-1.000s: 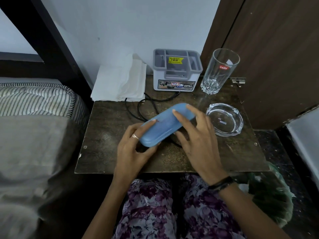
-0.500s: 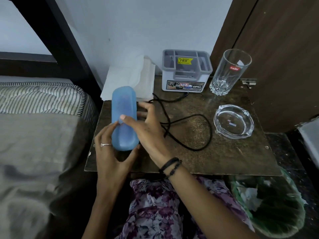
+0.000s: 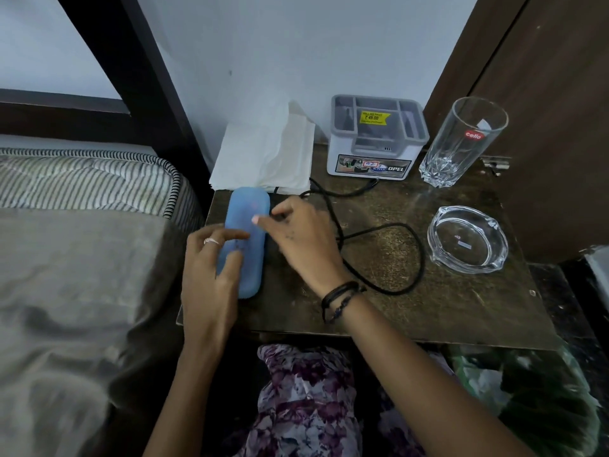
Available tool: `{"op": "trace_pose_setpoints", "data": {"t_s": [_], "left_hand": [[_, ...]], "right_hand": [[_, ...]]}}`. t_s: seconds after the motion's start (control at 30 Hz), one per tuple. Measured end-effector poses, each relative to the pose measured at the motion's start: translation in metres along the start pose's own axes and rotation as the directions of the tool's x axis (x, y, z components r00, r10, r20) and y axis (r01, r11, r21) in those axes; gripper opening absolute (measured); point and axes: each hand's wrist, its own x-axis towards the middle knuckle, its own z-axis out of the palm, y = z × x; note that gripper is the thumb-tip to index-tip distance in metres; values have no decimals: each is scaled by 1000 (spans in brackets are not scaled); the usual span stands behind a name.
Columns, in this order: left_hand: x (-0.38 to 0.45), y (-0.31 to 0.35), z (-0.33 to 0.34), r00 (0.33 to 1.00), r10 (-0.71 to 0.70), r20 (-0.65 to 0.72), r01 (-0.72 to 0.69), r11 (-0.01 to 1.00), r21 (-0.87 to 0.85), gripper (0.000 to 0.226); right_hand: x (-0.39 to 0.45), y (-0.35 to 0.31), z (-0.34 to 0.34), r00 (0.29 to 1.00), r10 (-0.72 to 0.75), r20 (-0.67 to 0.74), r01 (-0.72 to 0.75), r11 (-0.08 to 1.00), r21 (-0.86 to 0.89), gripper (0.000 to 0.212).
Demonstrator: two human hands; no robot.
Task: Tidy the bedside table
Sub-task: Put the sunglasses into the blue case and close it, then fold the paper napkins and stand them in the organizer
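Blue case (image 3: 245, 240) lying lengthwise along the left edge of the counter (image 3: 428, 308), far end just short of the white tissues (image 3: 263, 153). Left hand (image 3: 211, 275) resting over its near half, fingers laid fairly straight along the lid, not clenched. Right hand (image 3: 303, 239) with a fingertip on the case's right side and the rest loosely curled (slightly blurred, so hard to say whether pinching or only nudging). Probably a hard plastic shell: light, stiff, smooth and a little slippery. Best taken across the short width near the middle, thumb on one long side and fingers on the other. Black cable (image 3: 389, 255) looped just right of the case, so worth sliding clear of it.
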Motion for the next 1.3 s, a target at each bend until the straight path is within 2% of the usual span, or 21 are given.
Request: {"op": "trace_pose_setpoints", "data": {"t_s": [0.07, 0.13, 0.2, 0.27, 0.33, 0.4, 0.43, 0.5, 0.57, 0.67, 0.73, 0.8, 0.9, 1.0, 1.17, 1.3], "left_hand": [[25, 6, 2, 999, 4, -47, -3, 1000, 21, 17], [57, 8, 7, 998, 29, -51, -25, 996, 83, 17], [93, 5, 12, 999, 26, -26, -22, 987, 159, 24], [128, -1, 18, 998, -66, 23, 58, 963, 264, 35], [151, -4, 25, 964, -254, 74, 210, 906, 367, 48], [161, -6, 31, 909, -398, 121, 340, 879, 336, 55], [163, -7, 34, 899, -418, 131, 361, 877, 317, 52], [159, -10, 38, 919, -383, 97, 325, 873, 365, 41], [155, -12, 40, 950, -313, 20, 277, 867, 413, 34], [149, -7, 41, 983, -176, -42, 178, 896, 406, 36], [150, -4, 42, 997, -68, -40, 78, 935, 345, 41], [153, 1, 43, 998, -45, -34, 52, 968, 247, 44], [155, 13, 44, 996, -53, -71, 58, 996, 64, 42], [151, 35, 43, 993, 13, -119, -16, 1000, -23, 39], [135, 79, 38, 983, 77, -166, -103, 983, -153, 34], [110, 107, 34, 992, 100, -77, -115, 967, -226, 28]], "right_hand": [[20, -6, -12, 992, -68, -103, 62, 996, -58, 26], [43, -9, -21, 975, -119, -187, 103, 990, -95, 23], [67, -8, -24, 971, -136, -195, 109, 984, -143, 26], [86, -6, -23, 980, -103, -168, 70, 979, -190, 30], [100, -6, -18, 989, -50, -142, 19, 977, -211, 34], [109, -5, -8, 994, 21, -111, -48, 966, -252, 44], [113, -5, -4, 993, 60, -99, -85, 958, -273, 49], [118, -3, 3, 989, 108, -103, -132, 954, -269, 56], [123, -3, 6, 985, 135, -103, -152, 971, -184, 61], [131, -2, 4, 970, 238, -52, -236, 971, 47, 70], [135, 0, 3, 955, 296, -16, -282, 926, 252, 75], [134, 0, 2, 948, 318, 11, -295, 868, 400, 79], [130, -3, -1, 971, 240, 4, -211, 845, 491, 72], [123, -12, -12, 985, 134, -111, -57, 852, 521, 63], [102, -32, -38, 982, 10, -187, 114, 760, 640, 57], [74, -36, -68, 969, -8, -246, 172, 740, 650, 58]]}}
